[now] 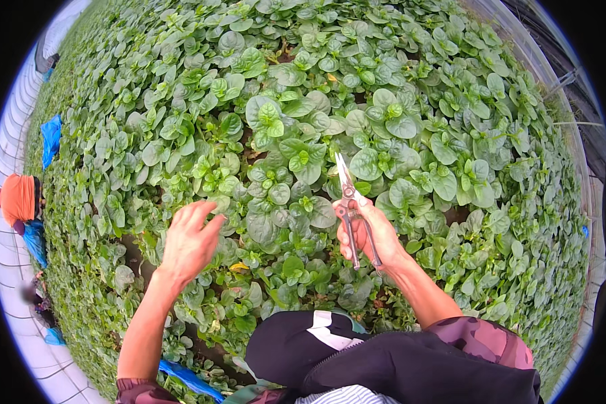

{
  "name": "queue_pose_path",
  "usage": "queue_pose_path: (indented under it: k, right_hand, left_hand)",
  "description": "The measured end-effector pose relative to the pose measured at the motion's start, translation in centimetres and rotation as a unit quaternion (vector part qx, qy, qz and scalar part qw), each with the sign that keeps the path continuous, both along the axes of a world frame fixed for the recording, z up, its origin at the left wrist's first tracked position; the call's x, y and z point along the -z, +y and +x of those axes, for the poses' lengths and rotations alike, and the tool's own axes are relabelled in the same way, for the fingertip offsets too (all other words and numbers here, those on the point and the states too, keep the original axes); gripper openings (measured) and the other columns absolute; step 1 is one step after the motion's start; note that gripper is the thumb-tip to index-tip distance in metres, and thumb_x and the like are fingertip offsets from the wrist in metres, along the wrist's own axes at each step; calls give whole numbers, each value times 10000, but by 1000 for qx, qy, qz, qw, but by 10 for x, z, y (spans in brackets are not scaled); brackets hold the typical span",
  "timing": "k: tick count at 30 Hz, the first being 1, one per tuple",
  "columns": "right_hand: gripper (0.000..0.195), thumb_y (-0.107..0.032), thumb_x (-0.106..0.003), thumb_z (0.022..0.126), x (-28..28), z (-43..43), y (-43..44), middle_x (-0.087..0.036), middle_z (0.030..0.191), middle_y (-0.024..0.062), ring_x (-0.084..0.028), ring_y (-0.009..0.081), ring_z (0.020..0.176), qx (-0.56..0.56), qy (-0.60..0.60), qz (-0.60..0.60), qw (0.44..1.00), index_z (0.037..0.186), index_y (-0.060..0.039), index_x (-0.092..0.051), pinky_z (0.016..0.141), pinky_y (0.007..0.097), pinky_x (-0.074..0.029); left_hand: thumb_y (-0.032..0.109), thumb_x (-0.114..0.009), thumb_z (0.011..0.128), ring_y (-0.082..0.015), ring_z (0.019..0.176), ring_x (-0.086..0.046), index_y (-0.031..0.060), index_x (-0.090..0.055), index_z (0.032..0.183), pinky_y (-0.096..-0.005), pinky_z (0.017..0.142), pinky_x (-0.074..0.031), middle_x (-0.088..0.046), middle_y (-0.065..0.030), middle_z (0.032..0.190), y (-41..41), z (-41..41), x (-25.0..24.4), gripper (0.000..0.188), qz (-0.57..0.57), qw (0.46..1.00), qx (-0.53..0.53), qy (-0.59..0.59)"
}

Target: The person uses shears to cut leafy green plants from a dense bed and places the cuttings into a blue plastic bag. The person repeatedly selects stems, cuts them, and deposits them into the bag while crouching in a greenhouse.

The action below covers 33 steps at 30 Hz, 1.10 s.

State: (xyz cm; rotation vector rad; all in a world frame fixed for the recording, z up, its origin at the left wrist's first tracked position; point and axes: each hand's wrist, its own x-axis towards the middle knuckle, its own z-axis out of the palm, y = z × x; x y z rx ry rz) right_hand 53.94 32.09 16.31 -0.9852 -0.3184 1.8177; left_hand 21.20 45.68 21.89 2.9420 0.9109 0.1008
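My right hand is closed around the handles of a pair of pruning snips. Their narrow metal blades point away from me over the leaves, and a spring shows between the handles. To the left, my left hand hovers above the low plants, fingers apart and slightly curled, with nothing seen in it. Dense leafy green plants with rounded leaves spread under and beyond both hands. A yellow leaf lies between my forearms.
A blue plastic bag is beside me at lower left. Along the far left edge are a person in an orange top, another person and more blue bags. Clear plastic sheeting borders the plants on the right.
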Motion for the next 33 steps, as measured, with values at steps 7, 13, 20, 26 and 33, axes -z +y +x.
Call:
queue_pose_path:
  k: [7,13,20,26,33]
  right_hand:
    - [530,-536,-365,1034,40,5,-22,-598,729,81,-617,187,549,16,4,-5,1000,1204,-48,-484,524,313,-521]
    - [522,-542,-316,1040,45,9,-4,-607,724,68,-627,170,528,-77,-43,2,996,1151,-58,-478,478,289,-513]
    - [548,-523,-247,1048,40,4,63,-636,866,141,-693,232,692,-228,-93,-29,969,1102,-29,-479,585,351,-575]
    - [552,-518,-259,1040,55,-4,81,-647,912,187,-706,280,745,-182,-50,-61,980,1106,-16,-477,639,390,-584]
    - [527,-508,-268,1052,58,-6,97,-622,813,121,-652,236,678,-172,-98,-76,977,1156,-47,-500,587,355,-536]
  left_hand:
    - [231,-790,757,-419,1325,-385,129,-569,1222,-551,1079,-360,-386,-179,1452,23,187,62,525,42,997,61,-5]
    - [83,-745,771,-392,1203,-507,67,-565,1192,-458,961,-490,-484,-180,1356,63,158,87,458,-5,1000,-27,-15]
    - [29,-705,791,-377,1081,-582,66,-564,1171,-439,882,-511,-592,-157,1187,80,147,86,406,-49,995,-29,-84]
    - [30,-704,796,-401,995,-600,49,-550,1073,-461,818,-513,-615,-164,1073,88,146,80,317,-75,993,-43,-82]
    - [3,-691,776,-393,1026,-593,33,-529,999,-450,831,-514,-612,-161,1107,92,139,84,277,-63,994,8,-95]
